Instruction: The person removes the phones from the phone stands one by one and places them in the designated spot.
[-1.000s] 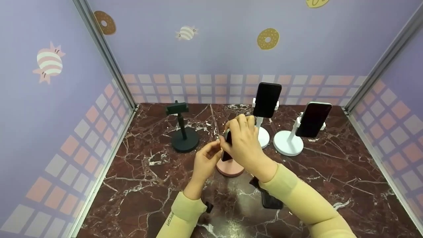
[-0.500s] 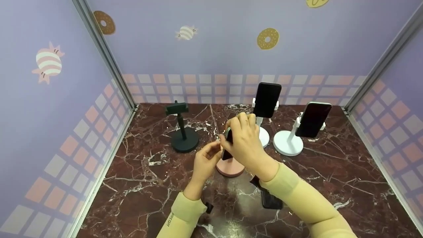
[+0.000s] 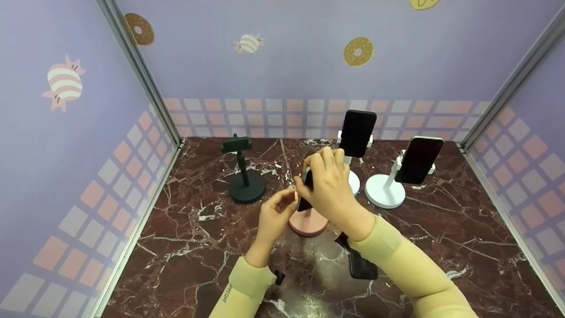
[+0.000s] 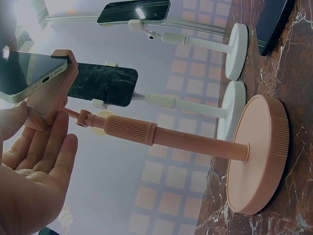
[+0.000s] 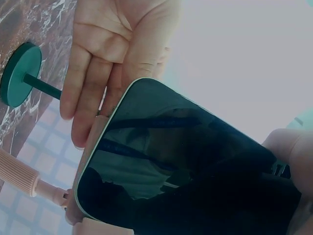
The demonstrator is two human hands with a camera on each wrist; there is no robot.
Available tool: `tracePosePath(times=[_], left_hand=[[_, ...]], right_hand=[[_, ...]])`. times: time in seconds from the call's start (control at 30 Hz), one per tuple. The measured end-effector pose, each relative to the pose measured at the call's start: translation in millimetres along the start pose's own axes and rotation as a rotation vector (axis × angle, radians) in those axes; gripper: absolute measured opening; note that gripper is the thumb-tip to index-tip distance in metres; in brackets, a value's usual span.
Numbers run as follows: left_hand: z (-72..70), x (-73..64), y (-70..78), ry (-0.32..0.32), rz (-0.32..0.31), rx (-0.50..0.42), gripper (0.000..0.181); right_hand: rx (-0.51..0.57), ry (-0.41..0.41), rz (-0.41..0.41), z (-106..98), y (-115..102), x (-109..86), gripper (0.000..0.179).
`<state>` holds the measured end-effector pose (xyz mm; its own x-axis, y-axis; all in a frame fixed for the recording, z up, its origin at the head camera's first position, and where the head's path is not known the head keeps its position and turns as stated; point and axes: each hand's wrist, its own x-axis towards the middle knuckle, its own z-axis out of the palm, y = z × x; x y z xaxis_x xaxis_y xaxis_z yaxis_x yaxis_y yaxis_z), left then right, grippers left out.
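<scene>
My right hand [image 3: 329,190] grips a dark-screened phone [image 3: 304,204] with a pale edge, thumb on its near left side. In the left wrist view the phone's end lies at the holder [image 4: 61,90] of a pink phone stand [image 4: 198,144], one clip hooked by its edge. My left hand [image 3: 276,216] pinches the holder's other clip [image 4: 35,120] between thumb and fingers. Close up in the right wrist view, the phone [image 5: 186,161] sits tilted against the holder. The stand's round base [image 3: 308,222] rests on the table; my right hand covers much of the holder from above.
Two white phone stands [image 3: 385,191] bear black-screened phones [image 3: 357,133] behind and to the right. A dark green stand [image 3: 247,186] with a bare holder stands left. Another phone [image 3: 363,266] lies on the marbled table [image 3: 198,247] beside my right forearm. Patterned panels enclose three sides.
My right hand and the phone have shifted slightly upward and away, to the right. My left hand stays nearly in place, and the other stands have not moved.
</scene>
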<state>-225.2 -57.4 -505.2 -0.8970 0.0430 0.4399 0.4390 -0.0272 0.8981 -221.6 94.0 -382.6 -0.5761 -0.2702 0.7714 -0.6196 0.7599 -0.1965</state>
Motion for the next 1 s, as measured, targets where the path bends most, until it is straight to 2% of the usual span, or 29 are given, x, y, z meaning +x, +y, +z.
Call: tracePosePath(times=[0.5,0.7,1.0], left_hand=[[0.1,0.7,-0.7,-0.003,-0.009,-0.027,0.031],[0.4,0.3,-0.1,-0.005,0.006,-0.041,0.031],[1.6,0.0,0.5,0.017,-0.005,-0.038,0.031]], right_hand=[[0.032,0.042,0.002,-10,2,6.0,0.032],[0.044,0.077,-0.002,-15,2,9.2,0.032],[0.071,0.072,0.037,-26,4,10.3,0.031]])
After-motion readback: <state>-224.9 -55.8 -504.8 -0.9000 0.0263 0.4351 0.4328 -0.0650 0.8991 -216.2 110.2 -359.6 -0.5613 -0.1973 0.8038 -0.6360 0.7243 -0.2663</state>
